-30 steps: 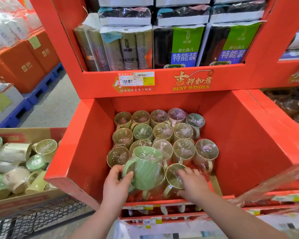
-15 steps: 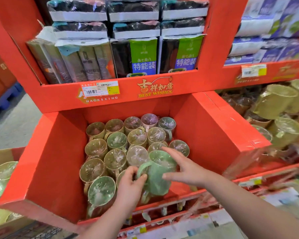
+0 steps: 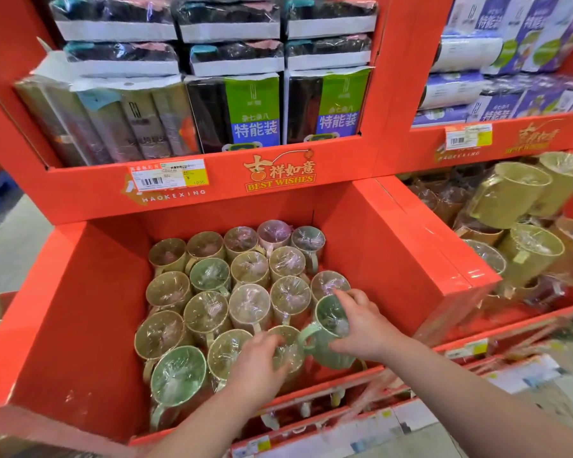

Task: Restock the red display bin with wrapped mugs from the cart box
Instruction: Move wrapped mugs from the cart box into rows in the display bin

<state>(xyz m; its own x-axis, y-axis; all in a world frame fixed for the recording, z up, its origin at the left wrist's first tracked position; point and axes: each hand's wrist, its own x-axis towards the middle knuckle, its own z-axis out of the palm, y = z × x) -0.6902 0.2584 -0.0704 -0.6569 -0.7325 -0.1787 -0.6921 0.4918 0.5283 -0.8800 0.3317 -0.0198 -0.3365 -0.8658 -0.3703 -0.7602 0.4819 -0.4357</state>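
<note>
Store aisle, grey floor [image 3: 0, 246] at left, red cardboard display stand [image 3: 391, 94] filling most of the view. The upper shelf [image 3: 90, 190] of the stand holds shrink-wrapped packs [image 3: 252, 107], some upright in front and flatter ones stacked above. A price tag [image 3: 167, 175] is stuck on the shelf's front lip, left of a "BEST WISHES" print.

Below it sits the red display bin [image 3: 80, 309], an open-topped box. The left and middle of its floor are packed with wrapped mugs [image 3: 209, 312] standing upright in several rows, mouths up, film stretched over each opening. Most are yellowish or beige, a few green, one pinkish at the back. The right part of the bin floor is bare red card.

To the right, a neighbouring bin [image 3: 444, 259] holds larger olive mugs [image 3: 510, 190], also wrapped and piled on their sides.

The right hand [image 3: 361, 328] grips a green mug [image 3: 328, 342] from its right side, fingers over the rim, thumb on the body. This mug is tilted, handle pointing left, at the front right corner of the mug block inside the bin. Cannot tell if its base touches the bin floor.

The left hand [image 3: 258, 361] lies on a yellowish mug [image 3: 290, 350] in the front row, fingers curled over its wrapped top, just left of the green mug.
</note>
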